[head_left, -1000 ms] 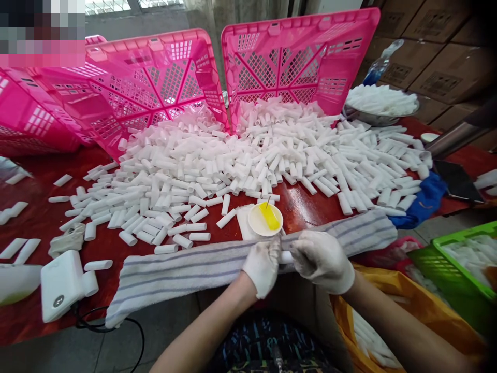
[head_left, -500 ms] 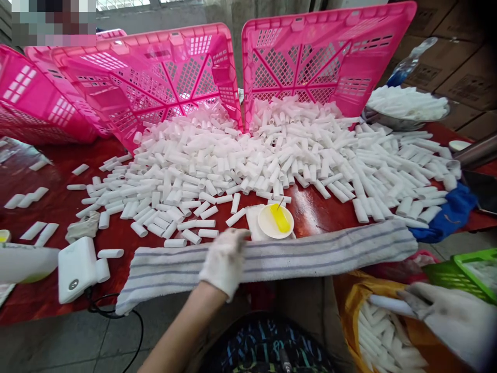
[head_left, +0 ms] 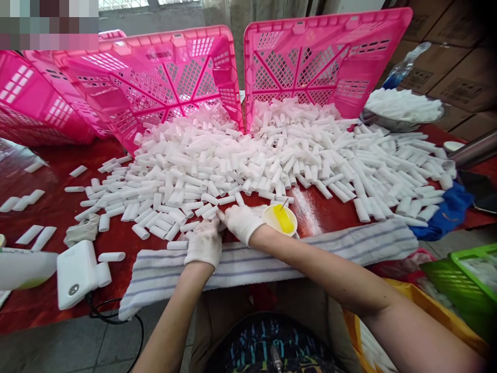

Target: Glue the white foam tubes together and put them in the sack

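Note:
Both hands wear white gloves and meet at the front edge of a big heap of short white tubes (head_left: 248, 155). My left hand (head_left: 204, 242) is closed, its fingertips bent in among the nearest tubes. Reaching across from the right, my right hand (head_left: 241, 223) is closed too, its fingertips against those of the left. What either pinches is too small and covered to make out. Just beside the right wrist stands a small white dish (head_left: 267, 215) with a yellow block (head_left: 284, 218) in it, a thin stick poking up from the block.
A striped towel (head_left: 330, 249) lies along the table's front edge. Pink crates (head_left: 330, 31) stand tipped behind the heap. A white power bank (head_left: 76, 274) with a cable lies left. At right are a heaped metal bowl (head_left: 399, 123), a blue cloth (head_left: 450, 212) and a yellow bag (head_left: 411, 295).
My right hand has come from above the yellow bag, where it held a white tube, to the left hand. The left hand has shifted slightly left. White powder now shows right of the dish.

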A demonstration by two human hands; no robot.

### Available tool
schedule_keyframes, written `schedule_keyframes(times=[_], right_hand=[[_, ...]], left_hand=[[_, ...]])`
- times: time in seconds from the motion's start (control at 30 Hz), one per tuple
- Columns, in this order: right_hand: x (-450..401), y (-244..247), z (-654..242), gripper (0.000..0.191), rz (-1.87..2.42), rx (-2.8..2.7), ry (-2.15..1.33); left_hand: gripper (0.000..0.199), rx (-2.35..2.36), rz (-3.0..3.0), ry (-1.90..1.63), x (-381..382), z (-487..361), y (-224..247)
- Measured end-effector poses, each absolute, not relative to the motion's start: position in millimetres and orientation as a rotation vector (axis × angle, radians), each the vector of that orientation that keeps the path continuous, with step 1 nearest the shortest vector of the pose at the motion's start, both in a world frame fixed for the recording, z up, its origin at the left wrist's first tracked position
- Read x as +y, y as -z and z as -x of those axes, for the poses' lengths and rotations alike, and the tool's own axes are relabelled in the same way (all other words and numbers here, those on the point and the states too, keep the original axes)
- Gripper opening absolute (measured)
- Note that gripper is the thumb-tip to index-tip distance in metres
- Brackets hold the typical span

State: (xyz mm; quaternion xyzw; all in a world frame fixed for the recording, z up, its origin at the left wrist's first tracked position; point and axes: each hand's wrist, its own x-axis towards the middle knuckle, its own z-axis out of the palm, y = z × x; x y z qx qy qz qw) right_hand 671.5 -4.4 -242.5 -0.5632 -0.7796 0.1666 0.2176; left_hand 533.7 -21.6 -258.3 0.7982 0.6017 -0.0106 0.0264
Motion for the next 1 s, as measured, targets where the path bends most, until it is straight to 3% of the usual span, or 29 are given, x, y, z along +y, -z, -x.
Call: schedule_keyframes(times=[0.07, 0.2, 0.23, 0.4, 0.5, 0.6, 0.77, 1.0], right_hand=[[-14, 238, -681, 0.035, 1.501, -1.983, -0.574], [-62, 220, -743, 0.020, 1.343, -1.436, -0.875], [-74, 218, -763, 0.032, 1.332, -1.332, -0.920], [-101, 239, -843, 0.044, 1.396, -0.817, -1.216], [-91, 264, -855, 0.054, 1.460, -0.798, -1.342], [-79, 285, -856, 0.056, 1.555, -0.939, -1.254], [-81, 306, -862, 0.034, 1.387, -1.294, -0.928], [-90, 298, -858, 0.030, 1.380, -1.350, -0.913]], left_hand=[[0.039, 1.897, -2.352, -0.153, -23, -534, 256], [0.029, 1.716, -1.906, -0.695, -27, -540, 257], [0.026, 1.633, -1.793, -0.754, -28, -544, 258], [0.022, 1.341, -1.525, -0.835, -31, -580, 269], [0.028, 1.272, -1.469, -0.819, -30, -600, 275], [0.032, 1.331, -1.514, -0.744, -29, -608, 276], [0.031, 1.393, -1.743, -0.646, -25, -607, 274], [0.028, 1.377, -1.733, -0.572, -16, -606, 275]])
